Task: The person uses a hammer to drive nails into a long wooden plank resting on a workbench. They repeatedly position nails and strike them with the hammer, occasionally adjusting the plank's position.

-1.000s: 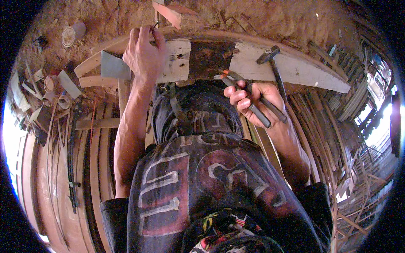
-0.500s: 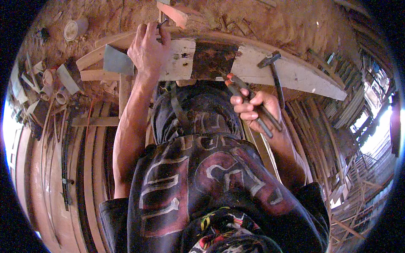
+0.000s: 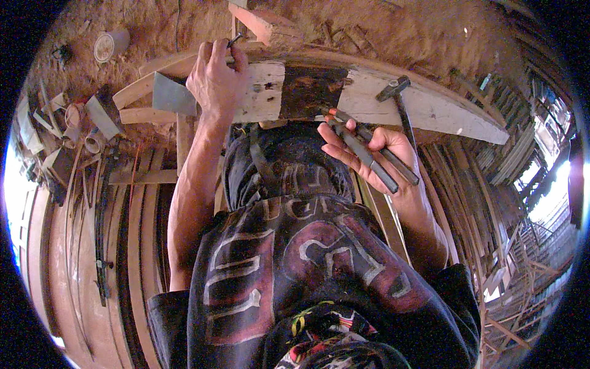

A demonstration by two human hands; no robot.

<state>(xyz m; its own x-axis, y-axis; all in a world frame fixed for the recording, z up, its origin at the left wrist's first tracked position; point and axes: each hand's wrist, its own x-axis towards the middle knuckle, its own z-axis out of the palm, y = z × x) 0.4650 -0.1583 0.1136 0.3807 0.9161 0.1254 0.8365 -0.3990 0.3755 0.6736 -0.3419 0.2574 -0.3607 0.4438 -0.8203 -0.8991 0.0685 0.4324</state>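
In my right hand [image 3: 384,157] lies a pair of pliers [image 3: 362,147] with dark grey handles and orange marks near the jaws. The fingers are loosened, and the handles rest across the palm and thumb. The jaw tips point at the dark patch [image 3: 312,92] on a white-painted plank [image 3: 375,101]. My left hand [image 3: 215,77] is closed over the plank's left part, with a thin dark metal piece [image 3: 235,40] sticking out past its fingertips; the rest of it is hidden. A hammer [image 3: 396,92] lies on the plank, right of the pliers.
A grey flat sheet [image 3: 173,93] lies on the plank's left end. Beyond the plank is a reddish wood block [image 3: 264,23] on brown earth. A white bucket [image 3: 110,46] stands far left. Long boards [image 3: 67,264] lie at left, and stacked strips [image 3: 470,184] at right.
The fingers of my right hand have loosened round the pliers, whose handles have swung slightly lower and to the right. My left hand has barely moved.
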